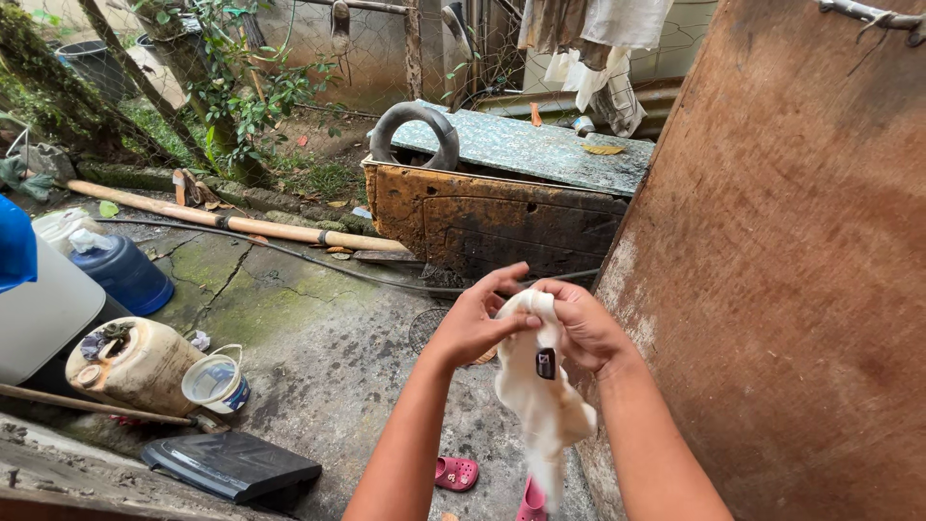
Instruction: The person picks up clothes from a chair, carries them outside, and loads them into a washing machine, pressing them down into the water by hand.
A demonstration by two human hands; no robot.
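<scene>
Both my hands hold a wet, cream-white garment (542,400) in front of me, near the middle of the head view. My left hand (473,318) grips its top edge from the left. My right hand (584,323) grips the same top edge from the right. The cloth hangs down limp between my forearms, with a small dark tag on its front. A large rusty brown board (801,289) stands just to the right of my right arm.
A rusty metal box (482,217) with an old tyre (415,130) lies ahead. A bamboo pole (231,220) crosses the cracked concrete. At left stand a tan jerrycan (140,367), a small bucket (214,383) and a blue container (125,270). Pink sandals (456,473) lie below.
</scene>
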